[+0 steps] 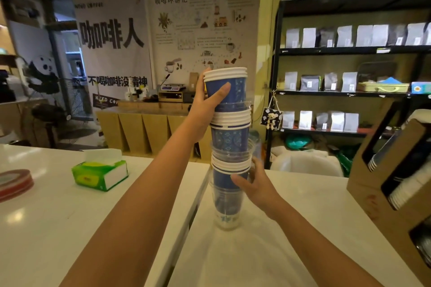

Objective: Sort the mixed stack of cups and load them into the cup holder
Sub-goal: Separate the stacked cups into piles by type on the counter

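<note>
on the white counter (268,251) stands a mixed cup stack (229,147). left hand (207,100) grips its top blue cups; right hand (253,184) clasps the lower part

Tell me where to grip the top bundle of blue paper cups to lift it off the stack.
Grip the top blue paper cups around the blue wall just under their white rims, coming from the side, as the left hand does. The rims flare outward and should stop slipping. Let the right hand steady the lower stack.
</note>
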